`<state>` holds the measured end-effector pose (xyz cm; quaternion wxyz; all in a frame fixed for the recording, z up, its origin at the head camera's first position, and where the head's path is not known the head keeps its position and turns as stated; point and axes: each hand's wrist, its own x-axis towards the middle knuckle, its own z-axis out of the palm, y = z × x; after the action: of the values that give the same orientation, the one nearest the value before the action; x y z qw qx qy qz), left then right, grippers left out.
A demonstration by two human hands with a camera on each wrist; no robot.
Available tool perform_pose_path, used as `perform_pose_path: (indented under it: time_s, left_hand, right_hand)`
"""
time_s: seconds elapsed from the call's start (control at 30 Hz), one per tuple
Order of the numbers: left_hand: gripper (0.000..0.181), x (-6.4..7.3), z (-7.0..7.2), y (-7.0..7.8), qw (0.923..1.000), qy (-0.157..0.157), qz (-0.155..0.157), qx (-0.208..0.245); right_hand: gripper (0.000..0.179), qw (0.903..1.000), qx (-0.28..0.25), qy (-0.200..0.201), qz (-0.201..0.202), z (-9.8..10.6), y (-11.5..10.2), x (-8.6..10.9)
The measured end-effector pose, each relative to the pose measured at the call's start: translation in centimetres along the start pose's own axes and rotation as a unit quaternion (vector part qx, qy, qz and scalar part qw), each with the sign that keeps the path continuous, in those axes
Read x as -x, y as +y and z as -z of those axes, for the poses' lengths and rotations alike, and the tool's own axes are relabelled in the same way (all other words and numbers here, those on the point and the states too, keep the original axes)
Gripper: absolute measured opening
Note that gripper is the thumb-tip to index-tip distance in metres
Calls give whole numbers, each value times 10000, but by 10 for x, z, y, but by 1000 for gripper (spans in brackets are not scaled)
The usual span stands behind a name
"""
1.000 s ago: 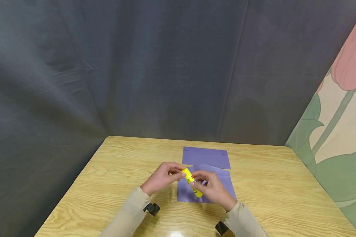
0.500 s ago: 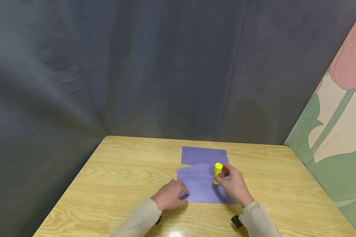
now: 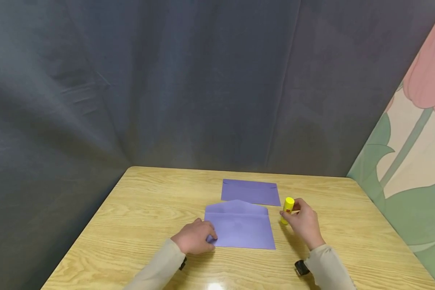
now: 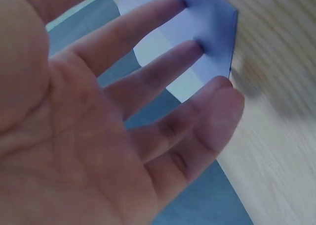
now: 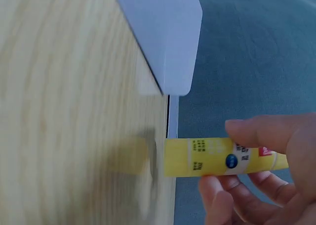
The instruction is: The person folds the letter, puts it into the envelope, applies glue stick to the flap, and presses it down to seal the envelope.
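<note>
A lilac envelope (image 3: 241, 231) lies on the table with its flap raised on the far side. My left hand (image 3: 195, 237) rests on the envelope's near left corner. In the left wrist view its fingers (image 4: 158, 64) reach out fairly straight, two tips pressed on the paper. To the right of the envelope, my right hand (image 3: 306, 221) pinches a yellow glue stick (image 3: 288, 206), held upright. Between thumb and fingers in the right wrist view, the glue stick (image 5: 202, 158) shows printed labels, with its lower end close over the wood.
Behind the first envelope lies a darker purple envelope (image 3: 251, 192), flat, near the table's far side. The wooden table (image 3: 141, 209) ends at a dark curtain (image 3: 203, 100). A floral hanging (image 3: 417, 173) borders the right side.
The left hand has let go of the glue stick and come down on the envelope, which has slid left. The right hand has carried the glue stick to the envelope's right.
</note>
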<state>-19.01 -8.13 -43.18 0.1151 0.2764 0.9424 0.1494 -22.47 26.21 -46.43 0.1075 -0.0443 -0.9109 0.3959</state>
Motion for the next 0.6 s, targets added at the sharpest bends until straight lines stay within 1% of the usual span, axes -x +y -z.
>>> perform_pose_path:
  time_s: [0.07,0.17,0.27,0.33,0.4,0.5,0.57,0.6]
  left_hand:
    - [22,1,3,-2,9999,35,-53,112]
    - [17,-1,4,-6,9990,78,-96,439]
    - [13,-8,1,-11,9974,183,-106,684]
    - [15,-14,-2,-15,9972,362,-70,653]
    - [24,-20,-5,-19,9968,637,5,490]
    - [50,-28,-10,-24,9940,1057,231,190]
    - [70,-31,-11,-27,9916,1234,372,112]
    - [79,-33,-12,-28,9909,1274,418,110]
  right_hand:
    - [40,10000,25,1,-10,1,1,0]
    - [42,10000,24,-64,-29,4,3,0]
    - [44,9999,-14,-152,-66,5,3,1]
    - [45,9998,-32,-196,-91,6,3,0]
    - [48,9997,24,-229,-105,7,3,1]
    - [59,9991,148,-370,-151,9,2,1]
    - [66,9972,385,-538,-341,12,1,3]
    - [67,9953,537,-652,-470,14,-1,4]
